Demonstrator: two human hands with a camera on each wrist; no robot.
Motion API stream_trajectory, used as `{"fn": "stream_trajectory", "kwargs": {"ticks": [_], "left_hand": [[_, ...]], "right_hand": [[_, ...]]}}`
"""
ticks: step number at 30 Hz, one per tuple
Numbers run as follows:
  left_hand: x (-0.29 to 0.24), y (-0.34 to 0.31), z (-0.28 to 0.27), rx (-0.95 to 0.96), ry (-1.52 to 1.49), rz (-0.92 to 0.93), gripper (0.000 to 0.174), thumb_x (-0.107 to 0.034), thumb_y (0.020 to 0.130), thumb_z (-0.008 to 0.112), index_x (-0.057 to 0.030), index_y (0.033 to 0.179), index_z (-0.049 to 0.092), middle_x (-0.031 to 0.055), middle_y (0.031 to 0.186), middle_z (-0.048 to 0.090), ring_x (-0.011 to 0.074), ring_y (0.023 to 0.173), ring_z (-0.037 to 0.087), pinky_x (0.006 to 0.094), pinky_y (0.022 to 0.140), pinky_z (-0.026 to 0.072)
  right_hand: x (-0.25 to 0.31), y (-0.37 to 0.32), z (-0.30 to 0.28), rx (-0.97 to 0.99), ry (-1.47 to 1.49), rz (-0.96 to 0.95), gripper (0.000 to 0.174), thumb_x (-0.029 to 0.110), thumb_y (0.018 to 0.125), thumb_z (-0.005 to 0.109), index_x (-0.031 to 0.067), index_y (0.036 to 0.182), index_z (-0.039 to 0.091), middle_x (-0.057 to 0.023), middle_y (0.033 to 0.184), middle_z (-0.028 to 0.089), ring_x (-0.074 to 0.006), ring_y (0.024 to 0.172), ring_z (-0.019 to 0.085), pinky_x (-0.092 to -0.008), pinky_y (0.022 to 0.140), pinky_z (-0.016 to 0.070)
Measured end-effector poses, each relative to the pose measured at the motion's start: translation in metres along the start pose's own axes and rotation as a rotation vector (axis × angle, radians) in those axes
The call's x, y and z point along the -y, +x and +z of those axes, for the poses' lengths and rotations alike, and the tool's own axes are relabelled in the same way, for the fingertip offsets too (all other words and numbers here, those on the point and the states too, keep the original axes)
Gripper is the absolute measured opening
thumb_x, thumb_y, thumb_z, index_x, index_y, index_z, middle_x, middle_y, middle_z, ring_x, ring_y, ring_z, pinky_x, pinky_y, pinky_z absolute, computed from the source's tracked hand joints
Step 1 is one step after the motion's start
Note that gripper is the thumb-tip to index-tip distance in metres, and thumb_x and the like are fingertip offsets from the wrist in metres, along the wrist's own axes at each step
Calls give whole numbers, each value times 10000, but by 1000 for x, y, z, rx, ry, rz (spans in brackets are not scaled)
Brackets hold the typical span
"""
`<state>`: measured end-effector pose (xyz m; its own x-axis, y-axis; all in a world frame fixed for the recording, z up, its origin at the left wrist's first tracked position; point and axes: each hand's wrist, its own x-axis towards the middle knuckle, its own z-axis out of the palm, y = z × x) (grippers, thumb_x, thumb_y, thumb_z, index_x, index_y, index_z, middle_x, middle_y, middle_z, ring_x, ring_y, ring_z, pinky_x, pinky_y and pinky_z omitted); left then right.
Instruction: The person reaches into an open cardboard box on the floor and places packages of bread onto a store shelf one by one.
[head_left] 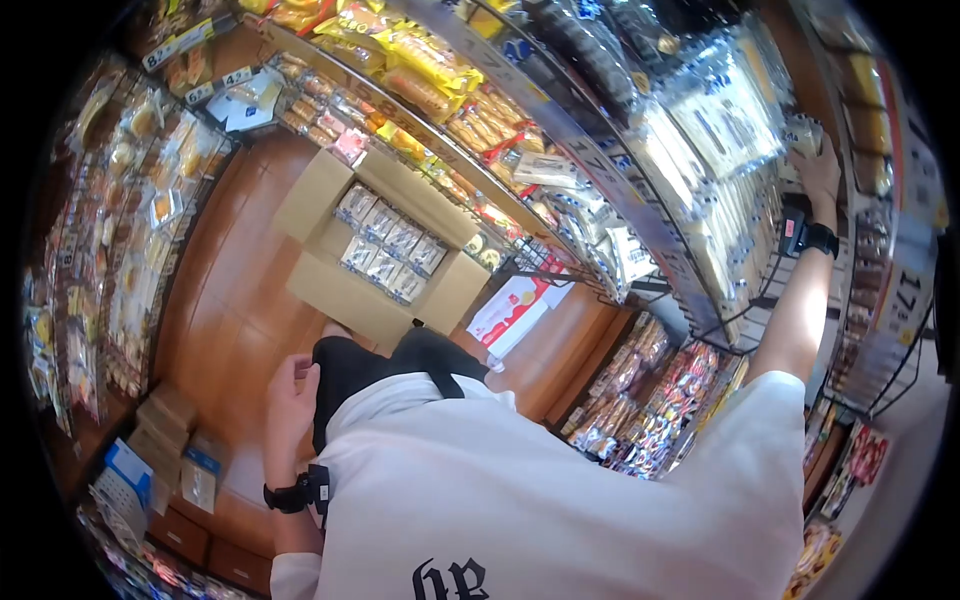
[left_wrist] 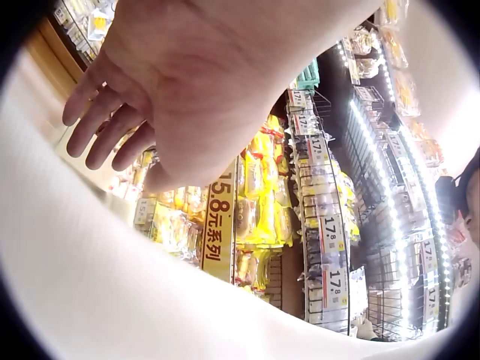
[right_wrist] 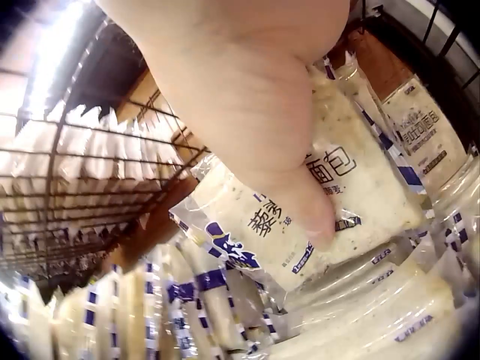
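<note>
My right hand (head_left: 822, 172) reaches into a wire shelf at the upper right of the head view. In the right wrist view its thumb (right_wrist: 319, 217) lies across the printed face of a clear-wrapped bread packet (right_wrist: 367, 176) with blue-and-white edging; its other fingers are hidden behind the palm and packet. More wrapped bread packets (right_wrist: 375, 322) stand in a row just below. My left hand (head_left: 292, 392) hangs beside the thigh, fingers loosely bent, with nothing in it. In the left wrist view that hand's palm (left_wrist: 202, 90) shows bare.
An open cardboard box (head_left: 355, 300) with several white packets (head_left: 385, 255) inside sits on the floor ahead. A red-and-white carton (head_left: 520, 305) lies beside it. Stocked racks (head_left: 130, 230) line the left, and yellow snack packs (head_left: 420, 60) fill the shelf ahead. Small boxes (head_left: 165, 430) stand at lower left.
</note>
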<state>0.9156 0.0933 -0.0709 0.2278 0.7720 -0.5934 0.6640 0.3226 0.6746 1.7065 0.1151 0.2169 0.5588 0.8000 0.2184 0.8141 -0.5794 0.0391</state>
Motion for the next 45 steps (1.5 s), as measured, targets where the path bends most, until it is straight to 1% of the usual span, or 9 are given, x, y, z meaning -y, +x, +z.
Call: {"fn": "stream_trajectory", "kwargs": {"ticks": [8,12,16,24,31,34,37,40,45], "left_hand": [[-13,1,5,-17,-3,-46,280,-209,981,643,19,1143,636,194,1058,716,300,976,702,370,866,541],[-21,16,17,16,62,19,277,-205,975,645,17,1140,637,199,1062,712,316,1000,693,377,882,535],[-30,30,13,3,30,47,291,-222,977,639,17,1142,638,206,1087,709,326,1033,685,389,906,527],[-35,34,5,32,101,32,327,-261,971,639,13,1150,642,206,1107,710,336,1052,682,401,914,523],[-37,32,10,71,170,44,345,-262,969,639,14,1177,629,214,1137,699,349,1089,669,410,929,518],[-40,29,11,68,168,68,341,-258,971,638,16,1174,626,218,1147,694,354,1096,665,412,935,514],[-39,29,12,43,144,59,341,-255,972,638,19,1174,624,221,1153,691,358,1101,663,411,941,513],[-41,23,13,31,137,29,343,-253,973,638,22,1178,623,223,1157,689,361,1102,662,410,946,512],[-37,15,15,51,163,21,343,-250,975,636,23,1182,623,226,1156,688,365,1100,663,410,946,514]], "right_hand": [[-60,91,51,-70,74,-252,767,52,656,727,23,1403,556,-236,1236,687,-352,1170,660,-376,1002,489],[12,52,33,-168,-730,174,1119,318,652,882,118,1577,285,-300,1461,484,-388,1343,515,-394,1067,450],[-30,35,28,-7,-159,649,1325,504,653,906,-101,1511,97,-286,1472,452,-352,1234,588,-420,939,535],[-6,19,16,-15,446,186,562,209,745,891,-60,1168,638,-118,1070,713,-162,897,686,-273,745,547],[-102,70,52,182,530,477,745,283,775,891,-89,1317,540,-119,1119,693,-165,929,673,-290,816,542],[14,18,13,3,-68,554,946,466,748,875,-55,1410,445,-202,1188,678,-312,1022,690,-396,894,546],[19,8,20,-249,-432,236,965,531,785,799,22,1483,368,-310,1244,642,-560,1122,607,-527,957,516],[5,5,57,-93,-545,8,1076,506,829,735,187,1627,87,-251,1631,255,-530,1425,347,-606,1139,332],[-40,36,68,-22,-433,-35,1169,546,810,717,245,1630,-60,-255,1656,172,-514,1476,255,-627,1193,210]]}}
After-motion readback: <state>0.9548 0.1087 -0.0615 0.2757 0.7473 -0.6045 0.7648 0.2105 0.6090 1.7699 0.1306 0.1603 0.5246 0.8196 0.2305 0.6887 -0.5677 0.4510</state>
